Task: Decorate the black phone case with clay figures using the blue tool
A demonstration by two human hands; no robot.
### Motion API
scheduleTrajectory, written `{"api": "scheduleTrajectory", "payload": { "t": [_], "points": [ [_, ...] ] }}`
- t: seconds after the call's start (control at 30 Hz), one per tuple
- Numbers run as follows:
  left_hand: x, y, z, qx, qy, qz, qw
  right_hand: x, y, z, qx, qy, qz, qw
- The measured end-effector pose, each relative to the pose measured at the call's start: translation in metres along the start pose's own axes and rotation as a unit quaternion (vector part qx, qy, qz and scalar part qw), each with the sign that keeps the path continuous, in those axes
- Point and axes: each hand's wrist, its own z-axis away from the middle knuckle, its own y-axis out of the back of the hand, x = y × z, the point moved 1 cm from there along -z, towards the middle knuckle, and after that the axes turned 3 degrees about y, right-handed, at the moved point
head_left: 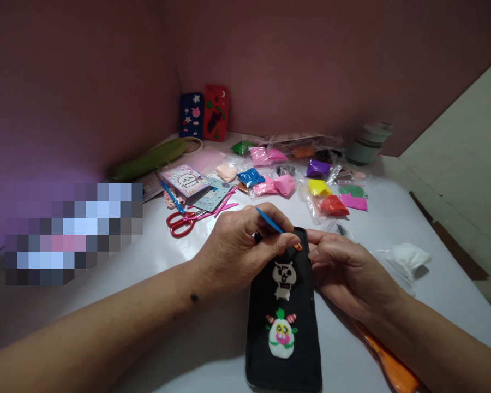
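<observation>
A long black case (284,374), looking like a phone case, lies lengthwise in front of me. On it are a white bear-like figure (285,279) and, nearer me, a white round clay figure (281,341) with green, pink and yellow parts. My left hand (249,243) pinches a slim blue modelling tool (269,220) over the case's far end. Beside its fingertips a small orange piece (298,246) sits on the black surface; the tool's tip is hidden. My right hand (343,267) grips the far right edge of the case between thumb and fingers.
Red-handled scissors (182,222), a blue pen-like stick (172,197) and cards (186,181) lie left of centre. Behind are several bags of coloured clay (270,157). White clay (411,255) and an orange packet (396,371) are at right. Two decorated cases (216,112) lean on the wall.
</observation>
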Motion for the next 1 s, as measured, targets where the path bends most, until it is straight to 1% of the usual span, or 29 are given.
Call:
{"api": "scheduleTrajectory", "payload": {
  "t": [0.27, 0.47, 0.6, 0.83, 1.0],
  "points": [
    [-0.0025, -0.0013, 0.0003, 0.007, -0.012, -0.010, 1.000, -0.0001, 0.0001, 0.0014, -0.003, -0.001, -0.001, 1.000],
    [0.0004, 0.0001, 0.0006, -0.014, 0.038, 0.043, 0.998, 0.0003, 0.0004, 0.0025, 0.005, 0.000, 0.003, 1.000],
    [-0.0001, 0.0007, 0.0008, -0.013, 0.046, 0.073, 0.996, -0.0006, 0.0000, 0.0017, 0.001, -0.002, 0.006, 1.000],
    [-0.0013, -0.0014, 0.0000, -0.011, 0.034, 0.051, 0.998, 0.0004, 0.0004, 0.0015, 0.010, -0.008, 0.005, 1.000],
    [-0.0022, -0.0012, 0.0005, -0.019, 0.042, 0.046, 0.998, 0.0017, 0.0021, 0.0022, -0.001, -0.016, 0.003, 1.000]
  ]
}}
